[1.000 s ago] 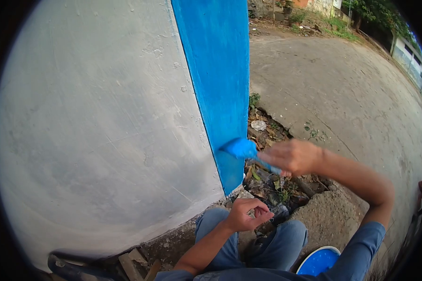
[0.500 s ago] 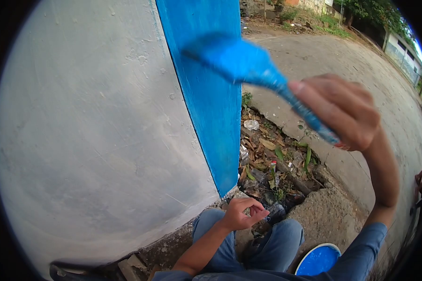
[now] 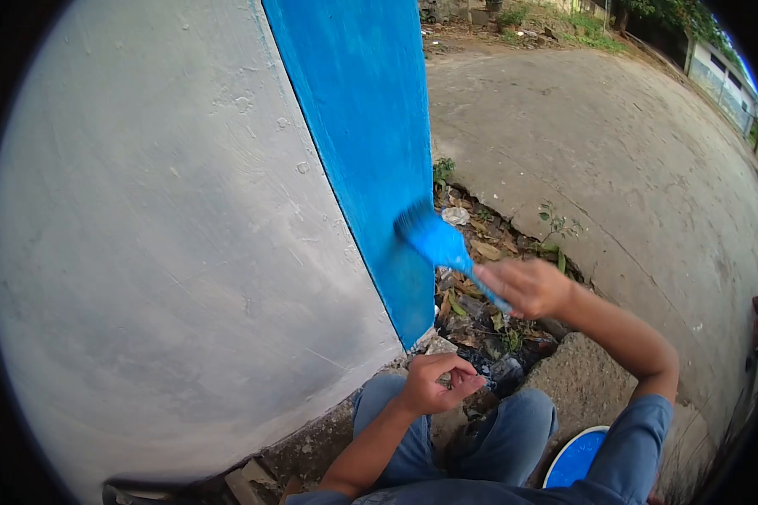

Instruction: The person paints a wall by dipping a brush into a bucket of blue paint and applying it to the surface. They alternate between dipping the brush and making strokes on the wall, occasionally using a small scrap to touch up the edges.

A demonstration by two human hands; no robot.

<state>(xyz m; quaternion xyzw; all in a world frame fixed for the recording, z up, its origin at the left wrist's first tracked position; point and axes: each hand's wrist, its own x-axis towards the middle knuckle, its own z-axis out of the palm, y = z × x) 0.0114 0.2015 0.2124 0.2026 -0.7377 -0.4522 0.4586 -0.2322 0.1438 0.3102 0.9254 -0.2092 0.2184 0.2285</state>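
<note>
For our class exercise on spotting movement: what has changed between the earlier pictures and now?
The right hand has swung the brush down from its earlier raised position to the lower blue strip. It stayed held; the left hand stayed near the knees.

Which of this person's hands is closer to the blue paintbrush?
The right hand: it holds the paintbrush, while the left hand is near the left knee, lower in the picture and away from the paintbrush.
</note>
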